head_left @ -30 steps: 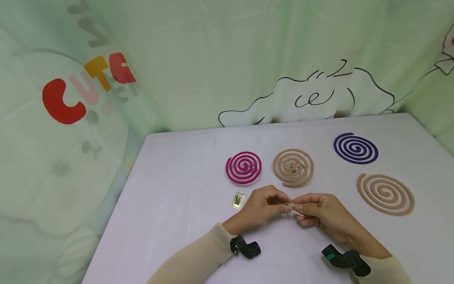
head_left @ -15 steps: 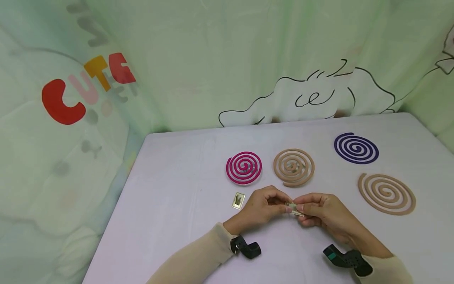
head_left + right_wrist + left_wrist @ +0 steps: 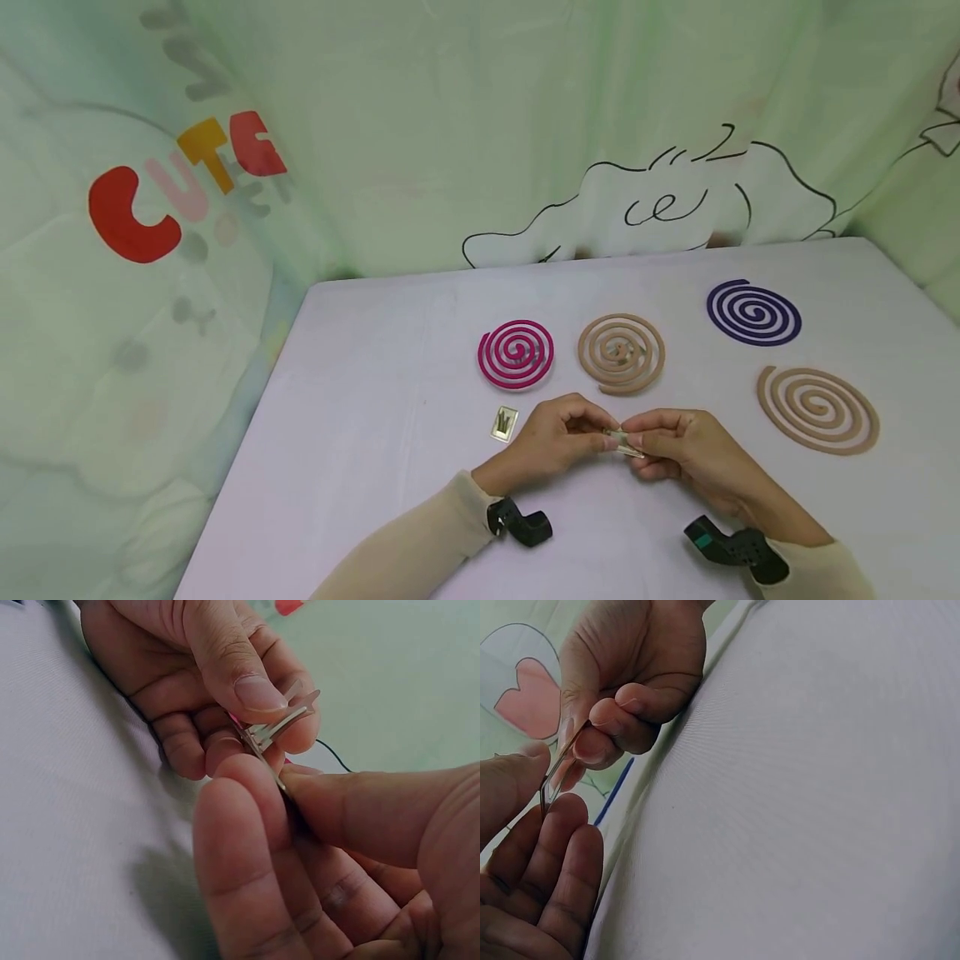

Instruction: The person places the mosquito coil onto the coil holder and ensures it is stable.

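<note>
Between both hands, over the near part of the table, is a small metal mosquito coil stand [image 3: 628, 451]. My left hand [image 3: 557, 433] pinches one end between thumb and fingers. The other end is gripped by my right hand [image 3: 693, 457]. In the right wrist view, forked prongs rise from the plate of the stand [image 3: 289, 726] beside the left thumb. From the left wrist side, the stand [image 3: 553, 780] shows edge-on as a thin strip, partly hidden by fingertips. A second coil stand [image 3: 504, 423], rectangular and gold-coloured, lies flat just left of my left hand.
Beyond the hands lie a pink mosquito coil [image 3: 517, 352] and a tan coil [image 3: 604, 389], each with metal showing beneath its centre. Farther right are a purple coil [image 3: 757, 315] and another tan coil [image 3: 819, 408]. A printed curtain [image 3: 420, 150] hangs behind the table [image 3: 360, 383].
Both hands keep nearly the same place and grip on the stand, with only a tiny shift of the right forearm. The coils and the second stand lie as before.
</note>
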Demonstrator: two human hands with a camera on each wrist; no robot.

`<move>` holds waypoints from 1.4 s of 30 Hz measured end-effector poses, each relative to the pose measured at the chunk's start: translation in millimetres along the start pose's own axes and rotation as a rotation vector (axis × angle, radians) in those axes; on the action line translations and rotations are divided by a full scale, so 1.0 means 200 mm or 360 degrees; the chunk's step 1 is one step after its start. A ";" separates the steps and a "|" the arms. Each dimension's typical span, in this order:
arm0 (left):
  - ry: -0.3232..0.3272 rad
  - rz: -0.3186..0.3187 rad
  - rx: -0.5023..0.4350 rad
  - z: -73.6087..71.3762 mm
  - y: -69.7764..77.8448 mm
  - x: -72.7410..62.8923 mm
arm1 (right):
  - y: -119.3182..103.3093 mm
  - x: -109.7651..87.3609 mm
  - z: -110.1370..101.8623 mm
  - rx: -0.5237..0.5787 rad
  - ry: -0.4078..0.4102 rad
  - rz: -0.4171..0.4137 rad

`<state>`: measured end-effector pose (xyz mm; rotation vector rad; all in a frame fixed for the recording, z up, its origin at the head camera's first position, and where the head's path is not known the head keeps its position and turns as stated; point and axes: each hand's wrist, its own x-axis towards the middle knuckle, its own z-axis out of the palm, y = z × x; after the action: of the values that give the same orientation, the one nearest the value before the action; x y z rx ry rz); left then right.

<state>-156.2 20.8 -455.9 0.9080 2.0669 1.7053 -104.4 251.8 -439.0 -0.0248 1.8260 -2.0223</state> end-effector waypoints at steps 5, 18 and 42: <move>0.0002 -0.0002 -0.0007 0.00 0.00 0.00 | -0.01 0.00 0.00 0.0007 -0.0004 0.0001; 0.0005 -0.0048 0.0004 0.00 -0.01 0.00 | -0.02 -0.02 -0.02 -0.0134 0.0061 0.0083; 0.0000 -0.0095 -0.0006 0.01 0.02 0.00 | -0.08 -0.14 -0.33 -0.0259 0.0388 -0.0103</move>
<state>-153.8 21.6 -452.9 0.8364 2.0689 1.6784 -101.5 324.4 -426.3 0.1223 2.1626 -1.9875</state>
